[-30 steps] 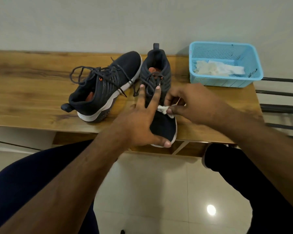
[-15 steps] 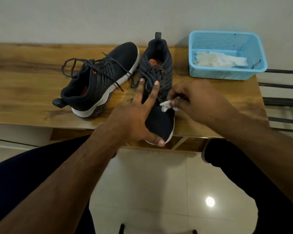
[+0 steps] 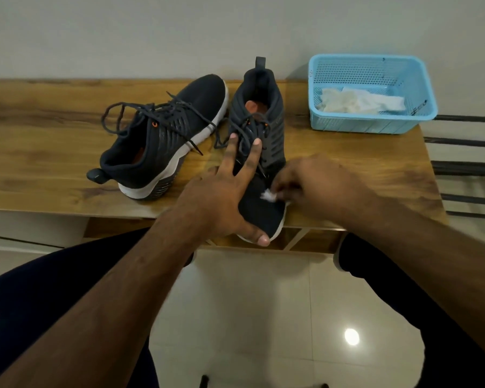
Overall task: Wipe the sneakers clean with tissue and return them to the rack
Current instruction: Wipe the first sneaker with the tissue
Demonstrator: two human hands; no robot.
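- A blue plastic basket (image 3: 375, 123) with perforated walls stands at the far right of the wooden table (image 3: 39, 152), close to the wall.
- Inside the basket lies a loose heap of white tissues (image 3: 359, 100), crumpled at the left and flatter toward the right; they rest on the basket floor, below the rim.
- The near sneaker (image 3: 259, 152), dark with a white sole, lies in the middle of the table with its toe pointing toward the person and just over the near edge, its heel toward the wall.
- The left hand (image 3: 219, 203) rests on this sneaker with fingers spread and straight: two fingers reach up over the laces, and the thumb lies along the toe at the near edge.
- The right hand (image 3: 317, 186) is at the right side of the same sneaker, its fingertips pinching a small white wad of tissue (image 3: 268, 195) that touches the dark upper just below the laces.
- The second sneaker (image 3: 165, 138) stands to the left of the first, angled, heel toward the near left and toe toward the far right; its loose laces loop out to the left.
- The toe of the second sneaker lies just beside the heel part of the first.
- Dark bars (image 3: 468, 166) run to the right of the table.
- Below the table edge are the person's dark-clothed knees and a pale tiled floor (image 3: 249, 317).
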